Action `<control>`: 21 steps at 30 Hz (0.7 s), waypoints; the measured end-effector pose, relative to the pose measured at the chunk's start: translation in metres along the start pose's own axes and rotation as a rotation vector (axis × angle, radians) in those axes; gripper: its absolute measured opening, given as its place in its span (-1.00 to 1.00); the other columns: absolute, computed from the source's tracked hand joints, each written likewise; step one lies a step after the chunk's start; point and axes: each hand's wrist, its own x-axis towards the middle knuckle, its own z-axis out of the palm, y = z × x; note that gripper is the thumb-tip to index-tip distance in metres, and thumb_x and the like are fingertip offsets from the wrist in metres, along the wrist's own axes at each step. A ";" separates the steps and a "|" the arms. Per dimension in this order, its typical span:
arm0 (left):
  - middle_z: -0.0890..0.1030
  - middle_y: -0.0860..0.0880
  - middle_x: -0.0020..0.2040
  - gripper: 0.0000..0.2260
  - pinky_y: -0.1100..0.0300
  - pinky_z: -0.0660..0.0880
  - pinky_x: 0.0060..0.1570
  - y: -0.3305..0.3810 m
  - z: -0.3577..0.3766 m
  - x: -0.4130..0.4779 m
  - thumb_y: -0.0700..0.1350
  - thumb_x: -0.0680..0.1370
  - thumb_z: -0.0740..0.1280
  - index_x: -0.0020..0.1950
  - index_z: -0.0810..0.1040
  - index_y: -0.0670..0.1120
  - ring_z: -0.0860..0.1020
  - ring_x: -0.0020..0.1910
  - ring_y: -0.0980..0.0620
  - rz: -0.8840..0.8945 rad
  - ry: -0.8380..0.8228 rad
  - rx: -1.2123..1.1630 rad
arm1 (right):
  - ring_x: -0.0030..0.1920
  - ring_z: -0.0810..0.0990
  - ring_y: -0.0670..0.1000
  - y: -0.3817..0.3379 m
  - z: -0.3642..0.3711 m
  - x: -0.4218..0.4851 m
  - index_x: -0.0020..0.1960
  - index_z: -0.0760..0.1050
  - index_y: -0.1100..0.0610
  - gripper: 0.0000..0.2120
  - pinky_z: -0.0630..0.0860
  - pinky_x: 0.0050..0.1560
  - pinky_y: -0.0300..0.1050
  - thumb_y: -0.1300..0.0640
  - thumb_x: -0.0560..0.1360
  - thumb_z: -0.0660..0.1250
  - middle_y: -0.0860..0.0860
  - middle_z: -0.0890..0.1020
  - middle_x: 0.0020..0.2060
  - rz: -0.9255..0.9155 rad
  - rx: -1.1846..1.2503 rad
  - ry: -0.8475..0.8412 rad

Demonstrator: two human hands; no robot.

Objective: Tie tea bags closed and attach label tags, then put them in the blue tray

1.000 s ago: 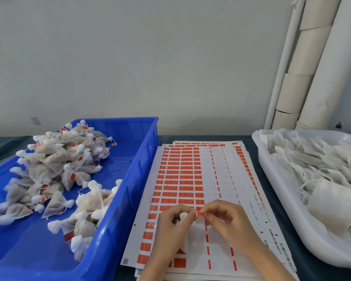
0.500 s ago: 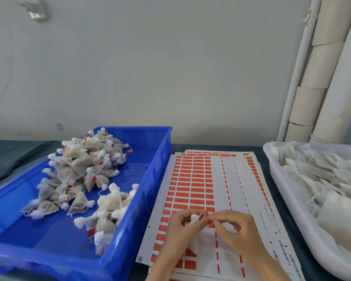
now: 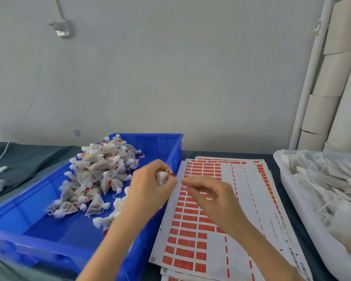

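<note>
- The worktop (image 3: 28, 159) is covered in dark cloth and runs along a pale wall. Pale paper rolls (image 3: 330, 78) lean in the right corner.
- The blue tray (image 3: 49, 250) sits on the left of the worktop. A heap of tied tea bags (image 3: 101, 171) with small red tags lies across its middle and far end.
- A white tray (image 3: 316, 230) at the right edge holds flat, untied bags with loose strings.
- A stack of label sheets (image 3: 211, 230) lies between the two trays, touching the blue tray's right wall. Rows of red labels fill their left part, and the peeled columns on the right are bare.
- The left forearm rises from the bottom edge and crosses the blue tray's near right corner. The left hand (image 3: 150, 189) is raised above that tray's right wall, back toward the camera.
- The right hand (image 3: 211, 197) hovers over the label sheets, palm down, just beside the left hand. Its fingers are loosely curled and its thumb and forefinger tips point left. Motion blur hides whether they pinch anything.
- The left fingers are curled around one tea bag (image 3: 162, 176), whose white gathered top pokes out between thumb and forefinger.
- A red label tag (image 3: 172, 174) shows right beside that gathered top.
</note>
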 end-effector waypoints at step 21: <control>0.61 -0.19 0.17 -0.68 -0.01 0.46 0.07 -0.072 0.013 0.056 -0.08 0.55 0.36 0.24 0.56 -0.21 0.55 0.12 -0.13 -0.302 -0.061 0.207 | 0.08 0.55 0.06 -0.012 0.070 0.038 0.21 0.56 0.14 -0.72 0.45 0.20 -0.03 0.07 0.55 0.28 0.07 0.65 0.05 0.085 -0.395 -0.105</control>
